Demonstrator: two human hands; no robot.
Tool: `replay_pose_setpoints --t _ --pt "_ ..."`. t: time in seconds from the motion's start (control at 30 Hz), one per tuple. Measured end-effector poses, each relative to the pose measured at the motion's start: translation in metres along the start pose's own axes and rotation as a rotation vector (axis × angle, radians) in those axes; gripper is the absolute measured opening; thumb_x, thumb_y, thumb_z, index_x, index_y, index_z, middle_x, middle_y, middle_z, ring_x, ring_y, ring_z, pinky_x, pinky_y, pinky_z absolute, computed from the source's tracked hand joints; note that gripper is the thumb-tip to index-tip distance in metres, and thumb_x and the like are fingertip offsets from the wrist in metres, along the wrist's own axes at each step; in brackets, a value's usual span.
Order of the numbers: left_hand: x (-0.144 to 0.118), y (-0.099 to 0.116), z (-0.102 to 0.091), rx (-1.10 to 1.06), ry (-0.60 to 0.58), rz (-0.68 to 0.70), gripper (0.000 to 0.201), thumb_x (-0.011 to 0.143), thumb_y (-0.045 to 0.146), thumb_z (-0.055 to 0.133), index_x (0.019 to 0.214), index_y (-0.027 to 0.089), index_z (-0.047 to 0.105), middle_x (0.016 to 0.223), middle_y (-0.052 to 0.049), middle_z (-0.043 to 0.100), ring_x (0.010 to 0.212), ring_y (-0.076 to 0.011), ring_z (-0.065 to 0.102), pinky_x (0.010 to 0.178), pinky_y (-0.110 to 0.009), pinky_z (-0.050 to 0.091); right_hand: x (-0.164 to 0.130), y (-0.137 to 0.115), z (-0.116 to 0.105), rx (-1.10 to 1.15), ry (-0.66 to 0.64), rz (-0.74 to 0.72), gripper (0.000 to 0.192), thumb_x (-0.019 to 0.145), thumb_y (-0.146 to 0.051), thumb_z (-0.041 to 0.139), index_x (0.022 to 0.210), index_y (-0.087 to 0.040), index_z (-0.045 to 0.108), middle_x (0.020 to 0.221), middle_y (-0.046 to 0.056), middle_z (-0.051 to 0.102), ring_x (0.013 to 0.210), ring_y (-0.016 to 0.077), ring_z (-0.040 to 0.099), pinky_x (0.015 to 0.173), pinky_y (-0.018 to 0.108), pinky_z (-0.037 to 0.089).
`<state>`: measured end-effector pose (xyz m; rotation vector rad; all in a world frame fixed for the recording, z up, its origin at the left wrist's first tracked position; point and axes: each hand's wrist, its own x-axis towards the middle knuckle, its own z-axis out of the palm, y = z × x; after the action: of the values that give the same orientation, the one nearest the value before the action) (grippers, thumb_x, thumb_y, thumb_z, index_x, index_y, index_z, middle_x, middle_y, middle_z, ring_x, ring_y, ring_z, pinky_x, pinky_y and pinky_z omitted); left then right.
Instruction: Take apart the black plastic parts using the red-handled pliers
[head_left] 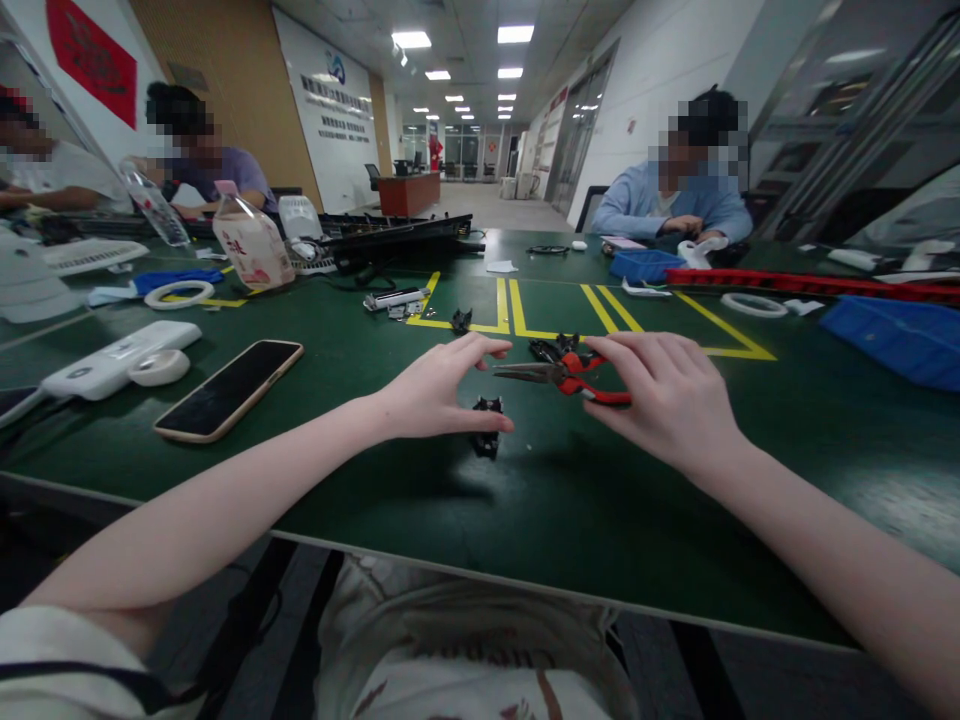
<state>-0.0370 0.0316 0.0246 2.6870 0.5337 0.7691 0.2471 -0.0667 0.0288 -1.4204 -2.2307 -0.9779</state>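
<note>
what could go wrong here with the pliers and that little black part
1. The pliers in the right hand point their tips at the left hand; a slip might jab the fingers.
2. The small black part sits under the left thumb only loosely, so it may skid on the smooth green table.
3. More black pieces lie just behind the pliers and could get knocked away.

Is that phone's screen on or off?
Off. The phone lies face up on the green table, its screen all dark.
</note>
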Motion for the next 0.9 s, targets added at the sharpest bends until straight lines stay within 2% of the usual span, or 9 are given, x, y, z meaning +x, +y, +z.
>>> replay_pose_setpoints --t 0.07,0.17,0.23,0.33,0.43,0.53,0.73,0.9 --pt "-0.004 -0.005 0.004 -0.018 -0.120 -0.044 0.101 0.073 0.061 0.079 0.151 0.015 0.035 0.148 -0.018 0.049 0.129 -0.0312 0.055 0.106 -0.046 0.045 -0.001 0.008 -0.001 -0.024 0.041 0.010 0.056 0.089 -0.038 0.060 0.140 -0.017 0.049 0.124 0.018 0.062 0.110 0.0358 0.058 0.089 0.049 0.046" --pt "-0.008 -0.011 0.012 0.036 -0.249 -0.049 0.113 0.069 0.068 0.078 0.155 0.016 0.028 0.156 -0.020 0.040 0.139 -0.0364 0.045 0.114 -0.049 0.038 -0.003 0.018 -0.005 -0.072 0.114 -0.004 0.055 0.090 -0.041 0.060 0.140 -0.018 0.050 0.122 0.017 0.063 0.109 0.0349 0.058 0.089 0.048 0.044" --pt "-0.009 -0.013 0.015 0.069 -0.288 -0.039 0.105 0.070 0.069 0.077 0.152 0.016 0.035 0.151 -0.019 0.046 0.135 -0.0354 0.048 0.112 -0.048 0.039 -0.003 0.022 -0.008 -0.134 0.175 -0.037 0.058 0.090 -0.042 0.061 0.140 -0.018 0.049 0.120 0.017 0.065 0.107 0.0344 0.059 0.090 0.048 0.044" --pt "-0.007 -0.012 0.014 0.068 -0.309 -0.045 0.080 0.077 0.063 0.075 0.139 0.018 0.051 0.136 -0.013 0.057 0.122 -0.0303 0.057 0.103 -0.044 0.046 -0.003 0.023 -0.012 -0.205 0.256 -0.068 0.066 0.087 -0.045 0.065 0.143 -0.016 0.045 0.117 0.018 0.066 0.103 0.0336 0.060 0.091 0.047 0.043" --pt "-0.005 -0.010 0.014 0.009 -0.284 -0.071 0.068 0.074 0.057 0.079 0.126 0.018 0.059 0.124 -0.010 0.062 0.113 -0.0277 0.061 0.096 -0.041 0.050 -0.002 0.020 -0.014 -0.214 0.292 -0.093 0.071 0.085 -0.048 0.067 0.143 -0.015 0.043 0.116 0.018 0.067 0.102 0.0326 0.061 0.093 0.045 0.043" --pt "-0.005 -0.007 0.018 -0.098 -0.202 -0.075 0.061 0.073 0.052 0.080 0.118 0.018 0.058 0.118 -0.010 0.061 0.108 -0.0256 0.061 0.093 -0.040 0.053 0.000 0.016 -0.014 -0.194 0.293 -0.128 0.070 0.083 -0.049 0.067 0.140 -0.016 0.044 0.114 0.016 0.069 0.101 0.0312 0.065 0.096 0.045 0.043" --pt "-0.004 0.001 0.020 -0.230 0.001 0.033 0.052 0.079 0.048 0.072 0.117 0.018 0.053 0.114 -0.008 0.057 0.103 -0.0232 0.057 0.088 -0.037 0.052 0.000 0.014 -0.013 -0.103 0.267 -0.153 0.062 0.082 -0.047 0.069 0.132 -0.019 0.046 0.117 0.014 0.071 0.100 0.0287 0.068 0.101 0.045 0.042" --pt "-0.003 -0.002 0.015 -0.225 0.024 0.051 0.046 0.083 0.051 0.066 0.112 0.017 0.054 0.107 -0.008 0.057 0.097 -0.0223 0.055 0.084 -0.036 0.050 0.001 0.011 -0.016 -0.087 0.290 -0.194 0.058 0.082 -0.043 0.071 0.127 -0.015 0.050 0.118 0.018 0.070 0.100 0.0299 0.067 0.095 0.044 0.047"
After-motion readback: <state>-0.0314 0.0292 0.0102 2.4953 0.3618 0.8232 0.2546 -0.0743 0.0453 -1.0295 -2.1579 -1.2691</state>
